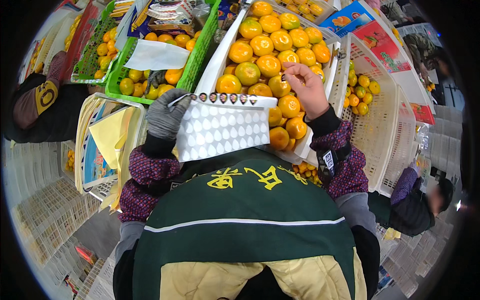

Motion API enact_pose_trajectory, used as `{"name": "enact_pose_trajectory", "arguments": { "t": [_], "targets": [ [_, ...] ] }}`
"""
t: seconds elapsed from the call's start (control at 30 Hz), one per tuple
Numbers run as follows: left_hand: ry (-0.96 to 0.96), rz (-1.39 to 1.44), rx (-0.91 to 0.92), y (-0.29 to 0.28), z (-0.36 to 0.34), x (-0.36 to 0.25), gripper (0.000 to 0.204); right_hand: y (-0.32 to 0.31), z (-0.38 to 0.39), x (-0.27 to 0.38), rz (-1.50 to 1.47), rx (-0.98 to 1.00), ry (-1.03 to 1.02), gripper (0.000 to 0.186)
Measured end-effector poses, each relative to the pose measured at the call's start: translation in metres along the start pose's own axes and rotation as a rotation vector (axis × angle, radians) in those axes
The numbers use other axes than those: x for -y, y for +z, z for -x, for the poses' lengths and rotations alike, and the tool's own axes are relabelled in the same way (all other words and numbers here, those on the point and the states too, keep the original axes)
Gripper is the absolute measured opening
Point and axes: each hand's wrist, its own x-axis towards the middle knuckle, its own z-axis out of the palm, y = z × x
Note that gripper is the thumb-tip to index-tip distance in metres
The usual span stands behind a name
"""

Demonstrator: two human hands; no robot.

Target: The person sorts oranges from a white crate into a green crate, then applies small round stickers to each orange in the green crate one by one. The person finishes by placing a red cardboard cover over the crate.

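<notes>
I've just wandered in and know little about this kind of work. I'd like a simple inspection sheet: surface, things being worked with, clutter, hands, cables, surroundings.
Surface: a white crate, tightly filled with oranges; no bare tabletop visible.
Things being worked with: the oranges, plus a sticker sheet with rows of pale drop shapes and dark stickers along its top edge.
Clutter: white paper and a grey glove in the green crate; yellow paper at left.
Hands: left hand, gloved, grips the sheet; right hand, bare, is above the oranges, fingers bent.
Cables: nothing seen.
Surroundings: people on the left and right.
</notes>
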Motion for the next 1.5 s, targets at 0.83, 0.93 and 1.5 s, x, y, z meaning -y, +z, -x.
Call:
{"name": "enact_pose_trajectory", "arguments": {
  "t": [0.83,0.93,1.5],
  "targets": [
    [0.056,-0.074,0.0,0.012,0.009,-0.012,0.014,0.008,0.009,0.022,0.274,0.158,-0.121,0.021],
    [0.04,-0.037,0.024,0.017,0.01,-0.019,0.013,0.032,0.022,0.049,0.49,0.316,-0.243,0.018],
    [-0.004,-0.177,0.045,0.012,0.008,0.001,0.017,0.004,0.031,0.02,0.077,0.153,-0.072,0.005]
  ]
}}
